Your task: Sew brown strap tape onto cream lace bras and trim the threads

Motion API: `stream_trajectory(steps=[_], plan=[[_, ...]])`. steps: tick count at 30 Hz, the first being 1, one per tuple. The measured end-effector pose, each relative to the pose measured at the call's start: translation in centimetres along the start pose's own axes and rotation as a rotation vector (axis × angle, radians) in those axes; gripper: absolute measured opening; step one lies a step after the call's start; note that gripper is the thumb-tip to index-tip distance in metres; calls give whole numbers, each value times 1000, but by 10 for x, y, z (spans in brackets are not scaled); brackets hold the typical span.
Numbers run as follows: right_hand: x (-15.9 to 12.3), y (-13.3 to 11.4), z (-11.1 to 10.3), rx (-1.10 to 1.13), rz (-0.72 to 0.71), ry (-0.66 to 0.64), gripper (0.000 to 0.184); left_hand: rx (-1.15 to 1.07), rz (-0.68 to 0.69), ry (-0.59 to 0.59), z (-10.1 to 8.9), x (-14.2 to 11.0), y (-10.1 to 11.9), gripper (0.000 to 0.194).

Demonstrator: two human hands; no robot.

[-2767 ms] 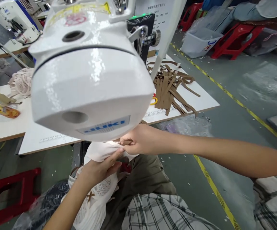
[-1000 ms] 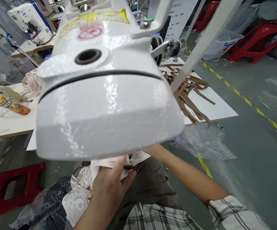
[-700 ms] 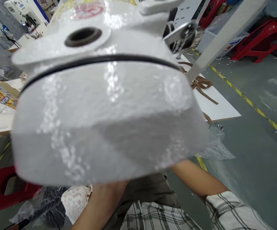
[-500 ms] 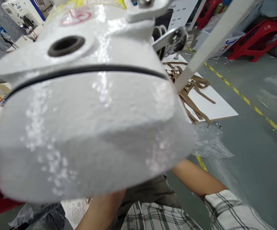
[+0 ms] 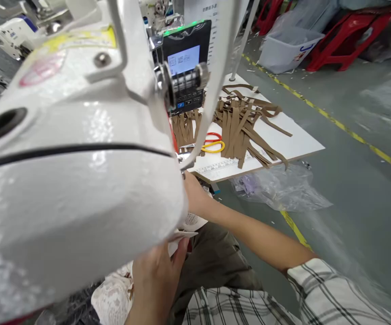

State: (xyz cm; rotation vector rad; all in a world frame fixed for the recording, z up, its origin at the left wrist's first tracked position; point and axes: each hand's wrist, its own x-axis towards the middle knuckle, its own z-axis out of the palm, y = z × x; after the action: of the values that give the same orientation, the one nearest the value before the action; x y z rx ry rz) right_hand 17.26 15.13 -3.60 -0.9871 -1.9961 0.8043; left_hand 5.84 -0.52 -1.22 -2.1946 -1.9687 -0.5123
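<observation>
The white head of a sewing machine (image 5: 80, 207) fills the left of the head view and hides much of the work below it. My left hand (image 5: 156, 273) is under its lower edge, thumb raised against a white lace fabric piece (image 5: 190, 221); its fingertips are hidden, but it appears to grip the cloth. Beyond that, my right hand (image 5: 197, 196) reaches in beside the needle end of the machine, its fingers out of sight behind the head. More white lace fabric (image 5: 112, 298) hangs below my left wrist.
Brown fabric strips (image 5: 236, 131) and scissors with red and yellow handles (image 5: 213, 146) lie on the white tabletop (image 5: 300, 140). A lit control panel (image 5: 187, 63) stands behind the machine. Clear plastic (image 5: 283, 189), a white bin (image 5: 283, 49) and a red stool (image 5: 347, 38) are on the floor.
My view has shifted right, so the machine head sits further left. My right hand, the scissors and the control panel now show; my left thumb has come into sight at the fabric.
</observation>
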Motion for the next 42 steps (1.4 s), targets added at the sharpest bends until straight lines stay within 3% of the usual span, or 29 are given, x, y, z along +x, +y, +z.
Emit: stream_trajectory(steps=[4, 12, 20, 26, 29, 32, 34, 37, 40, 41, 42], plan=[[-3, -1, -4, 149, -6, 66, 23, 8, 11, -19, 0, 1, 2, 67], [-35, 2, -1, 460, 173, 181, 29, -5, 3, -61, -6, -1, -3, 65], [-58, 5, -4, 582, 266, 111, 26, -62, 17, -16, -2, -6, -8, 62], [-72, -3, -8, 630, 346, 31, 27, -40, -46, 112, 9, -14, -12, 87], [-82, -7, -13, 653, 347, 8, 31, -77, -53, 112, 11, -17, -4, 88], [-98, -11, -18, 577, 260, 46, 36, -24, -78, 119, 12, -34, 22, 90], [-113, -13, -21, 522, 226, -20, 38, 1, -55, 110, 13, -52, 43, 88], [-133, -15, -30, 564, 349, -86, 30, -235, 65, -23, 6, -72, 61, 75], [-139, -18, -41, 557, 462, 108, 23, -485, 145, -55, -10, -68, 56, 55], [-139, -20, -44, 531, 417, 71, 20, -489, 177, -26, -15, -62, 51, 51], [-137, -23, -45, 506, 330, -46, 16, -449, 209, -1, -19, -55, 46, 49]])
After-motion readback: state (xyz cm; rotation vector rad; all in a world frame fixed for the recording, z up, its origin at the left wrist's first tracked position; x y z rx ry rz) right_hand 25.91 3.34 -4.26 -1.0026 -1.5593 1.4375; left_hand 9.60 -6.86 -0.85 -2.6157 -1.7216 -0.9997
